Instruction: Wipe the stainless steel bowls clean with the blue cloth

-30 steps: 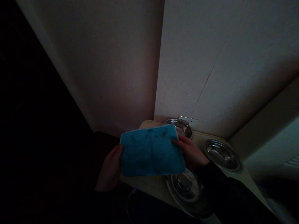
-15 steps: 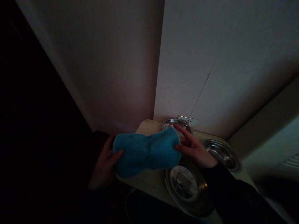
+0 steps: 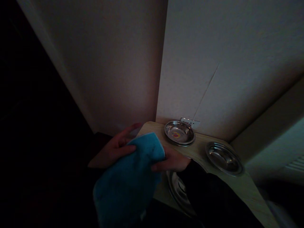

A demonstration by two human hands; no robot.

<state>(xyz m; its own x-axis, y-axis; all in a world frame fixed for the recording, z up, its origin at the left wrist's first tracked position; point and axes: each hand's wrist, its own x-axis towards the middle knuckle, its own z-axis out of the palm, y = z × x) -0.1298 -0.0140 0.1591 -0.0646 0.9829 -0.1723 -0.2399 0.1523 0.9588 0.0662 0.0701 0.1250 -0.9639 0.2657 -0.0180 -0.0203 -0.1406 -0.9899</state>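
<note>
Both hands up in front of the table, on a blue cloth with dark smudges on its face. Main risk, in your case: the cloth could slip or swing down, since its long lower part hangs loose toward the bottom of the view and the load seems to sit mostly on your right hand. Second risk: your dark right sleeve crosses in front of the near metal dish; lowering that forearm might knock or drag it. The sticker-marked metal bowl near the wall socket, and the metal dish farther right, sit clear of the cloth, so less exposed. Position of cloth relative to grip: your right grip is closed on its right edge near the top, thumb on the face toward you, fingers passing behind. Your left hand is at the upper left edge, thumb laid on the same face, one finger extended past the cloth toward the wall. Light is poor and the cloth hides what lies behind, so I cannot tell whether your left grip pinches it or merely rests there. Bulk of the cloth lies below both hands.
</note>
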